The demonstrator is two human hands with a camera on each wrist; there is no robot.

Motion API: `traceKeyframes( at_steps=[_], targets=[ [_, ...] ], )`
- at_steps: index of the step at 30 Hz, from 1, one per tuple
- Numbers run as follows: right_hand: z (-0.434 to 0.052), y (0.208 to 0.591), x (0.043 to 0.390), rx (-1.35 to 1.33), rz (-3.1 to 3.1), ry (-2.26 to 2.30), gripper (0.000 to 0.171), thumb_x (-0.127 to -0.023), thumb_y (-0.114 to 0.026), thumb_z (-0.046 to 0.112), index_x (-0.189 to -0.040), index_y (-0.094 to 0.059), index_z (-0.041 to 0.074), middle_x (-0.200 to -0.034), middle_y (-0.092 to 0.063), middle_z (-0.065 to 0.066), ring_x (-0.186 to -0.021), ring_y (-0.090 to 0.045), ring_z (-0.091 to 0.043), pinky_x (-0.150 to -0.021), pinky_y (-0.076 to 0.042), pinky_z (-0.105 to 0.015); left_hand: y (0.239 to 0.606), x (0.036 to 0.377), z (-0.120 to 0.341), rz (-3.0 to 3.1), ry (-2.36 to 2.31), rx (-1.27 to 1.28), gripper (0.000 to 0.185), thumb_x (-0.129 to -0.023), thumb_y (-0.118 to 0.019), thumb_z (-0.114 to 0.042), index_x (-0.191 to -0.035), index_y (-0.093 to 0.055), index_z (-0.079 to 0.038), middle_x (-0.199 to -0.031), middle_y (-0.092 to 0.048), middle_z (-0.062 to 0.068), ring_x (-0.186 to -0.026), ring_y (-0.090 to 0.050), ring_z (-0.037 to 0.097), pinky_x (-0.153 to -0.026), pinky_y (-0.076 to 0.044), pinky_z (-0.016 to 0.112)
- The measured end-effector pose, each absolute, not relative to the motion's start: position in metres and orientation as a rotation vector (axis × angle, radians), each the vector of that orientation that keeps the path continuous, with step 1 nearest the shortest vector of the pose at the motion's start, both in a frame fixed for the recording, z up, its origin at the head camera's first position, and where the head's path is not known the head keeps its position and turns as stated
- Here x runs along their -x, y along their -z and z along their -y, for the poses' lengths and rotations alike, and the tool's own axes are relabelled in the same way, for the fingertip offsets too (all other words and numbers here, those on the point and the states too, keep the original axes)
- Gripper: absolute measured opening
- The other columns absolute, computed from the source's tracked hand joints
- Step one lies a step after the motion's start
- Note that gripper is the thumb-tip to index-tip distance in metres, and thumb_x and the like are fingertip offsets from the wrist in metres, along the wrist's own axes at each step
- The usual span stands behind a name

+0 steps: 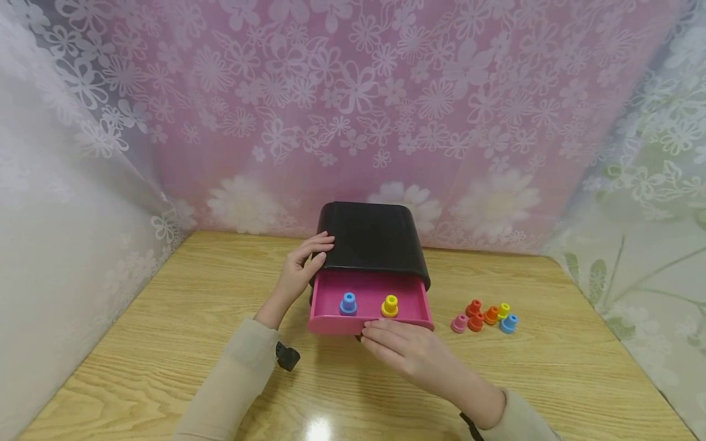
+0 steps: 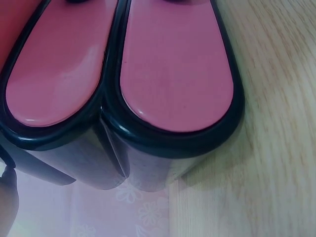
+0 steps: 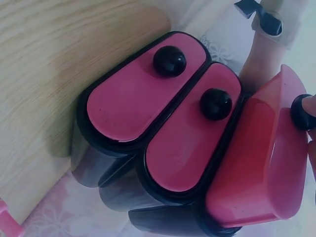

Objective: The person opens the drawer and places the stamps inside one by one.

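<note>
A black cabinet [image 1: 369, 236] has three stacked pink drawers. Its top drawer [image 1: 371, 283] is pulled out, holding a blue peg [image 1: 348, 304] and a yellow peg [image 1: 390, 306]. My left hand [image 1: 300, 266] rests on the cabinet's upper left edge, fingers extended over the top. At the drawer front is my right hand [image 1: 410, 352], its fingers along the upper edge. In the right wrist view, its thumb and a finger are at the round black drawer knob [image 3: 300, 112]. The two lower drawers are closed, each with a black knob, such as the middle knob [image 3: 216, 104].
Right of the cabinet, a group of small pegs stands on the wooden table [image 1: 551, 367]: red pegs [image 1: 475, 322], a pink peg [image 1: 459, 324], an orange peg [image 1: 491, 315], a yellow peg [image 1: 504, 310] and a blue peg [image 1: 509, 324]. A floral curtain [image 1: 353, 122] hangs behind.
</note>
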State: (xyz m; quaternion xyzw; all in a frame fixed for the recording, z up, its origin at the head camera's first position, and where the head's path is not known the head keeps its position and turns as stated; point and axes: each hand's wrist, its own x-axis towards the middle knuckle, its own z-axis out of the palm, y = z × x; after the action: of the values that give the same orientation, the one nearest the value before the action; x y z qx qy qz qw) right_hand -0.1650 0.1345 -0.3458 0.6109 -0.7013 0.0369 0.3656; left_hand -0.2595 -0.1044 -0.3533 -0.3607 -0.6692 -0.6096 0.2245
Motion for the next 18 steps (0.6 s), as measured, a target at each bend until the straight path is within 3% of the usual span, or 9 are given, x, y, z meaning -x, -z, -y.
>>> traceKeyframes(
  at_steps=[18],
  targets=[
    [-0.131,0.343,0.185,-1.509,1.886,-0.156,0.036,-0.097,-0.03,0.012,-0.103,-0.064,0.001,-0.105,-0.062,-0.011,-0.1,-0.057,-0.02,-0.082,-0.046,-0.032,0.353,0.259,0.103,1.827,1.687,1.007,0.021,-0.082,-0.043,0.015,-0.099,-0.055,0.019,-0.113,-0.047,0.034,-0.119,-0.033,0.041,-0.1,-0.027,0.042]
  ],
)
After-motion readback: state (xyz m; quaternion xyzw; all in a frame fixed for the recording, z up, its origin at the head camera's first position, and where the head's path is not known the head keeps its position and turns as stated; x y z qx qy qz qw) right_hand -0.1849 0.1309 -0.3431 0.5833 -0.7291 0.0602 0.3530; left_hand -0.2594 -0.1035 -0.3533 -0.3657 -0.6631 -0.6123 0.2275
